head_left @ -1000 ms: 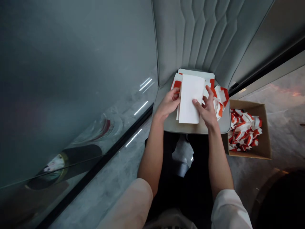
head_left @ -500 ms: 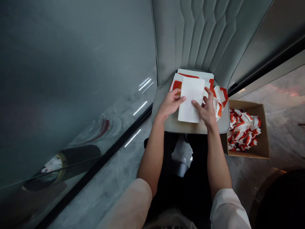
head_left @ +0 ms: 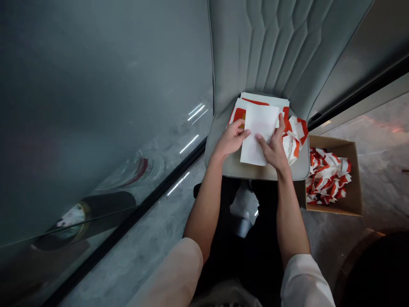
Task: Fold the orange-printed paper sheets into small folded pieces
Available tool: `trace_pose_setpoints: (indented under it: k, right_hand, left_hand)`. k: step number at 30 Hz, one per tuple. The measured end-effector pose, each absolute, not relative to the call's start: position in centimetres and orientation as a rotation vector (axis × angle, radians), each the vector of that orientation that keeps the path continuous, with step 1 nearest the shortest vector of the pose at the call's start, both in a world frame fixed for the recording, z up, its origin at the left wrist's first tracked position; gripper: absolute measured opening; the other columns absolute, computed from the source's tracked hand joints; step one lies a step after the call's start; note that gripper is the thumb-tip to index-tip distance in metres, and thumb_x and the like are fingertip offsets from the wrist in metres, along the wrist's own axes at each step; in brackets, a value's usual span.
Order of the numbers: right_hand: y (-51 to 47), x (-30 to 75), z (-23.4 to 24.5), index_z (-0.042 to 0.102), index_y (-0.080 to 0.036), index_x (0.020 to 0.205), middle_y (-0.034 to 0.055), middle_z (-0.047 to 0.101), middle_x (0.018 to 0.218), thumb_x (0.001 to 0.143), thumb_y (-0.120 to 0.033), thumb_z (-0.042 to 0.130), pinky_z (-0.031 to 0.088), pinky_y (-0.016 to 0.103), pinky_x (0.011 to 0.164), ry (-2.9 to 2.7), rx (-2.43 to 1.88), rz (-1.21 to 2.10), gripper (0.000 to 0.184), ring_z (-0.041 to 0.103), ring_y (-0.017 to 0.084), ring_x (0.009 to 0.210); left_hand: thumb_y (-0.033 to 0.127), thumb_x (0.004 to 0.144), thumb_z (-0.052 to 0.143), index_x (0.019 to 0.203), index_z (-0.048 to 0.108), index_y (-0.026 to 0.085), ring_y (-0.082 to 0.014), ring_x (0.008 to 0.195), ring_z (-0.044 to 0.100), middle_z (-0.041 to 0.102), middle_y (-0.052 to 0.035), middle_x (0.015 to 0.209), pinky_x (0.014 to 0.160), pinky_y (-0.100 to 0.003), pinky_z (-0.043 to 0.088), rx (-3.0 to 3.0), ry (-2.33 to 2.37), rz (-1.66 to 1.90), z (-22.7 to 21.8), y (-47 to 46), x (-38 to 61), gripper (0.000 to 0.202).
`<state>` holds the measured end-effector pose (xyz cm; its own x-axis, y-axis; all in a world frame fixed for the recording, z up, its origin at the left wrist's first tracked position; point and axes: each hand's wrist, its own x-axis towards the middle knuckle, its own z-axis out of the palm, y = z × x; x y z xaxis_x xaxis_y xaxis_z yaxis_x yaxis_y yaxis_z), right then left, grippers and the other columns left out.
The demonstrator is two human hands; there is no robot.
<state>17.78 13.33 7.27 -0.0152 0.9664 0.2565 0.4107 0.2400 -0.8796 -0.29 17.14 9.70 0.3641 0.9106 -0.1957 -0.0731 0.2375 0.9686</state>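
Observation:
A white sheet of paper, which looks folded into a rectangle, is held above a chair seat. My left hand pinches its left edge, thumb on top and fingers behind. At the right, my right hand grips it with the thumb pressed on its face; some fingers are hidden behind. Beneath and beyond it lie flat red-and-white printed sheets. Crumpled or folded red-and-white paper pieces sit beside my right hand.
The grey padded chair stands before me, its seat under the papers. On the floor to its right, a cardboard box holds several red-and-white folded papers. A dark glossy panel rises at the left.
My right thumb has slid slightly left across the white paper, and my right index finger has straightened along its edge. The view has shifted a little; both hands keep their hold.

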Motion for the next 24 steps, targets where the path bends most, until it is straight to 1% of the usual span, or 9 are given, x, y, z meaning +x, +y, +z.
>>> trace_pose_setpoints:
  k: [2,4,8,11,18,24]
  right_hand:
    - [13.39,17.91,7.01,-0.018,-0.034,0.165,0.0098,0.017,0.173,0.099,-0.073,0.046,0.034,0.056,0.127,-1.594,-1.317,0.755,0.100,0.032,0.030,0.156]
    - [13.36,17.99,6.98,-0.017,-0.036,0.165,0.0101,0.024,0.170,0.100,-0.073,0.042,0.039,0.057,0.124,-1.577,-1.316,0.764,0.095,0.037,0.030,0.153]
    - [13.20,17.98,7.37,-0.010,-0.038,0.166,0.0125,0.038,0.161,0.101,-0.071,0.043,0.047,0.058,0.117,-1.514,-1.306,0.790,0.090,0.050,0.031,0.143]
    - [13.19,17.94,7.57,-0.008,-0.038,0.166,0.0135,0.044,0.156,0.101,-0.071,0.044,0.051,0.057,0.113,-1.478,-1.294,0.797,0.089,0.055,0.030,0.136]
    - [13.35,17.93,7.71,-0.003,-0.036,0.166,0.0133,0.039,0.159,0.100,-0.073,0.045,0.050,0.055,0.115,-1.464,-1.287,0.725,0.089,0.054,0.029,0.136]
    - [13.40,18.00,7.79,-0.001,-0.038,0.166,0.0120,0.036,0.162,0.101,-0.071,0.043,0.050,0.057,0.114,-1.469,-1.295,0.702,0.085,0.054,0.030,0.137]
  left_hand:
    - [0.024,0.097,0.067,0.113,0.060,0.017,-0.0168,0.076,0.074,0.075,-0.0040,0.090,0.068,-0.026,0.061,1.127,0.958,0.833,9.64,17.15,-0.26,0.019]
    - [0.026,0.098,0.065,0.115,0.060,0.017,-0.0173,0.076,0.074,0.075,-0.0045,0.091,0.068,-0.027,0.061,1.129,0.955,0.827,9.56,17.15,-0.28,0.020]
    - [0.029,0.099,0.065,0.120,0.059,0.018,-0.0188,0.083,0.075,0.076,-0.0051,0.094,0.073,-0.030,0.062,1.122,0.935,0.838,9.39,17.22,-0.38,0.025]
    - [0.029,0.100,0.064,0.122,0.058,0.017,-0.0195,0.085,0.075,0.076,-0.0060,0.095,0.074,-0.030,0.063,1.133,0.927,0.842,9.41,17.24,-0.35,0.025]
    - [0.031,0.102,0.061,0.124,0.058,0.017,-0.0195,0.084,0.075,0.076,-0.0072,0.096,0.074,-0.030,0.062,1.201,0.945,0.857,9.66,17.10,-0.12,0.026]
    - [0.033,0.103,0.060,0.118,0.058,0.018,-0.0192,0.080,0.075,0.075,-0.0070,0.094,0.071,-0.031,0.062,1.206,0.955,0.851,9.37,17.16,0.09,0.021]
